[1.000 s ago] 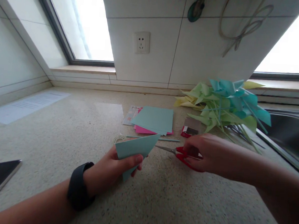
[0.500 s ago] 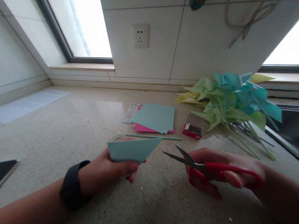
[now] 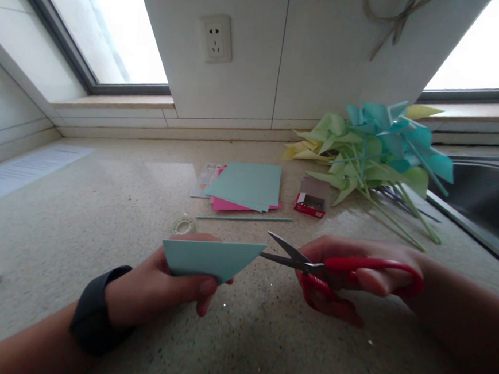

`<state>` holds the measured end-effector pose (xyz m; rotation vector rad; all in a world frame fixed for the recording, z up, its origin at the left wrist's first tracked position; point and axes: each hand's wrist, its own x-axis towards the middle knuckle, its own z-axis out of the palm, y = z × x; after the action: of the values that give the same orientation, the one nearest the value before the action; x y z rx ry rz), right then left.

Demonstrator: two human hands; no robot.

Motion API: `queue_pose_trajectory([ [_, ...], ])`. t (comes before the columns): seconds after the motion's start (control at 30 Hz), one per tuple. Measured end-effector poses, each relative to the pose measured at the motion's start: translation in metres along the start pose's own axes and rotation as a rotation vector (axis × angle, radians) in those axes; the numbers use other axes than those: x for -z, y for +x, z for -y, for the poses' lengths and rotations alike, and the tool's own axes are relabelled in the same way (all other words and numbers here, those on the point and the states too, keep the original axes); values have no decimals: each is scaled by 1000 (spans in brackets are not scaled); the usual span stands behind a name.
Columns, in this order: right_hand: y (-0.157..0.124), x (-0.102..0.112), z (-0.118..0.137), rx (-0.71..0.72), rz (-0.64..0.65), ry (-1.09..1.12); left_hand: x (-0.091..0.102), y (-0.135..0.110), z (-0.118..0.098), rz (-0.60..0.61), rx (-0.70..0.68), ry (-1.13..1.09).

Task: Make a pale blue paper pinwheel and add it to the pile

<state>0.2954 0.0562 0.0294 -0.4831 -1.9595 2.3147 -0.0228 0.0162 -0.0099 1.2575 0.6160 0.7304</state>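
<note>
Left hand (image 3: 159,286) pinches a folded light-blue paper triangle (image 3: 209,257) above the speckled stone bench (image 3: 101,210). Right hand (image 3: 354,279) grips red-handled steel scissors (image 3: 312,266), blades parted at the triangle's right tip. Judged: cut pending; blades must straddle that tip squarely.

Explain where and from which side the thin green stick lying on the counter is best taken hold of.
The stick lies flat and left-to-right on the counter, with the paper stack close behind it. So probably pinch its middle from above, across its width, coming in from the bare near side.
</note>
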Motion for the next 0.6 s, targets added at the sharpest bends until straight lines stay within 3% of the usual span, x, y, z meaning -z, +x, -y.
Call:
queue_pose_trajectory([
  [0.2, 2, 0, -13, 139, 27, 80, -2, 3, -6, 17, 91, -4],
  [0.6, -1, 6, -9, 16, 34, 39, 7, -4, 0, -2, 138, 164],
])
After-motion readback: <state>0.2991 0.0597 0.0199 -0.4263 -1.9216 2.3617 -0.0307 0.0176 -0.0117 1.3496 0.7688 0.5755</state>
